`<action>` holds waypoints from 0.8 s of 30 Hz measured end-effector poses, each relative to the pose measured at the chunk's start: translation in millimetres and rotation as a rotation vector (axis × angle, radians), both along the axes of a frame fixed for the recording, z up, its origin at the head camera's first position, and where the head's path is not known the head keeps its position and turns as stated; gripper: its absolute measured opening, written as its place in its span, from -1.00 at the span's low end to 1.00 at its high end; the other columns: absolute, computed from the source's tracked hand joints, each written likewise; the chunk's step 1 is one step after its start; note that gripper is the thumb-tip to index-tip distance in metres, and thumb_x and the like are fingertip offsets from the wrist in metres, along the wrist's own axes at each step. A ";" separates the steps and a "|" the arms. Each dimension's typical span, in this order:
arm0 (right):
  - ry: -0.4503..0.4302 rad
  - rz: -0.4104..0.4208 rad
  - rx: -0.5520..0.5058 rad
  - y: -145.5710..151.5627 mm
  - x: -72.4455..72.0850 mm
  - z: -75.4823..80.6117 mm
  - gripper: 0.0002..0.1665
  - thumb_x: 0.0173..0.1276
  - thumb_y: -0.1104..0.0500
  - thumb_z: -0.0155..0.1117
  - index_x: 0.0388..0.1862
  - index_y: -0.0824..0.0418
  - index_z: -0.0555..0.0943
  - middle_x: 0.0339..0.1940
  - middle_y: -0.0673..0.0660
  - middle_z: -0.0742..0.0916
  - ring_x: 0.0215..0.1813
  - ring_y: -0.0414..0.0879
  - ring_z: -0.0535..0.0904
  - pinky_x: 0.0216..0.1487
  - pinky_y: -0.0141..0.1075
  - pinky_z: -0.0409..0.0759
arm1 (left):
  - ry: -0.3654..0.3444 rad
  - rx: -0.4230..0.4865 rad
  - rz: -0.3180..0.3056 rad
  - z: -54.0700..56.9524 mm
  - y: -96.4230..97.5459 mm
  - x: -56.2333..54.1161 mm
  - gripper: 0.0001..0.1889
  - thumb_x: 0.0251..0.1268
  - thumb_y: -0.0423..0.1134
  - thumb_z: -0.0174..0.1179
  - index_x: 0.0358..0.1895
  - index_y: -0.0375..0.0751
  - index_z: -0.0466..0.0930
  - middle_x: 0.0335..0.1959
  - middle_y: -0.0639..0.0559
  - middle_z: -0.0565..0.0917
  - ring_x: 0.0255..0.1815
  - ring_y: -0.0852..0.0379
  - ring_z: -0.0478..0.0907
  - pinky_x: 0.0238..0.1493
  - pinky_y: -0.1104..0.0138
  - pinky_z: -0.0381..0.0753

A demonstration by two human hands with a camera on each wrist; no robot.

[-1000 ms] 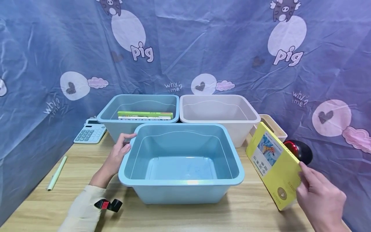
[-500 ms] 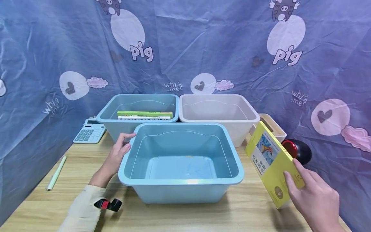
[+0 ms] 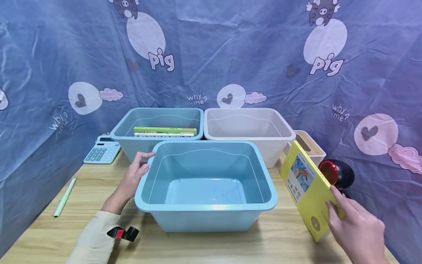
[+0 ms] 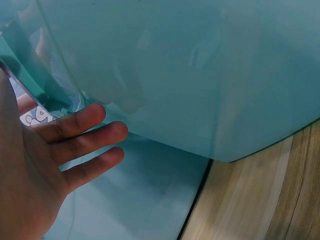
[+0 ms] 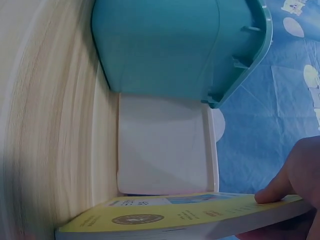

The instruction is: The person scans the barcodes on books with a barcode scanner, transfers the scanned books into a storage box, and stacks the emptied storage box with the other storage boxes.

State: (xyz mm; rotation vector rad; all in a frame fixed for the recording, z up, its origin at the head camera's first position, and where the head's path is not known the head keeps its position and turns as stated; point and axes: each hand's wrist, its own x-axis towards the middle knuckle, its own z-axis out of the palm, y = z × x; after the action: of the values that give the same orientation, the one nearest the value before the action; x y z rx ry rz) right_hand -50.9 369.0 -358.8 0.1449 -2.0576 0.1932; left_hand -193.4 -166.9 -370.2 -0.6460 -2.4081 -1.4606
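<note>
In the head view, a yellow book point(image 3: 306, 190) with a picture on its cover stands on edge at the right. My right hand point(image 3: 359, 227) grips its near end, thumb on the front cover. The right wrist view shows the book's cover point(image 5: 165, 212) edge-on below the thumb. A blue bin point(image 3: 206, 220) sits at centre front. My left hand point(image 3: 133, 176) rests at its left rim, with the index fingertip on the rim and the thumb close by. In the left wrist view, the other fingers point(image 4: 95, 140) are extended beside the bin wall.
A second blue bin point(image 3: 132, 143) with books point(image 3: 165, 131) inside stands behind, alongside a white bin point(image 3: 273, 154). A calculator point(image 3: 103, 150) and a pale green stick point(image 3: 65, 197) lie left. A wood-topped box point(image 3: 310, 145) and a black-and-red object point(image 3: 341, 174) stand behind the book.
My right hand has shifted slightly left along the book, and the thumb now shows on its front cover. The book has turned a little. My left hand and the bins keep their places.
</note>
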 end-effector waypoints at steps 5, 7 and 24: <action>-0.036 0.023 -0.031 -3.9 4.7 4.2 -0.18 0.49 -0.34 -0.15 -0.04 0.33 0.75 -0.44 0.30 0.77 -0.59 -0.16 0.48 -0.65 -0.27 0.34 | 0.007 0.004 -0.003 -0.5 -0.3 -0.6 -0.58 0.54 -0.23 -0.18 0.33 -0.38 0.23 0.37 -0.38 0.42 0.05 0.50 0.46 0.00 0.51 0.55; -0.040 0.035 -0.041 -4.8 5.2 5.4 -0.18 0.48 -0.34 -0.13 -0.03 0.32 0.75 -0.47 0.29 0.75 -0.60 -0.29 0.43 -0.66 -0.32 0.32 | 0.007 0.006 -0.004 -0.8 -0.7 -1.0 -0.58 0.54 -0.23 -0.18 0.33 -0.38 0.23 0.37 -0.39 0.42 0.05 0.49 0.47 -0.01 0.51 0.56; -0.060 0.058 -0.110 -11.5 9.5 5.5 -0.14 0.42 -0.41 -0.06 -0.10 0.34 0.76 -0.67 0.20 0.67 -0.54 -0.64 0.29 -0.64 -0.35 0.31 | -0.003 0.009 -0.005 -1.7 -1.9 -1.1 -0.58 0.55 -0.24 -0.18 0.34 -0.37 0.23 0.41 -0.37 0.40 0.07 0.53 0.45 0.01 0.51 0.55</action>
State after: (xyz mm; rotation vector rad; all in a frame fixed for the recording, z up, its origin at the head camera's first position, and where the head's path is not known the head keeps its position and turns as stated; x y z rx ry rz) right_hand -41.4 357.5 -353.3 0.1326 -2.0980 0.3491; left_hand -194.5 -168.9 -371.9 -0.6482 -2.4024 -1.4752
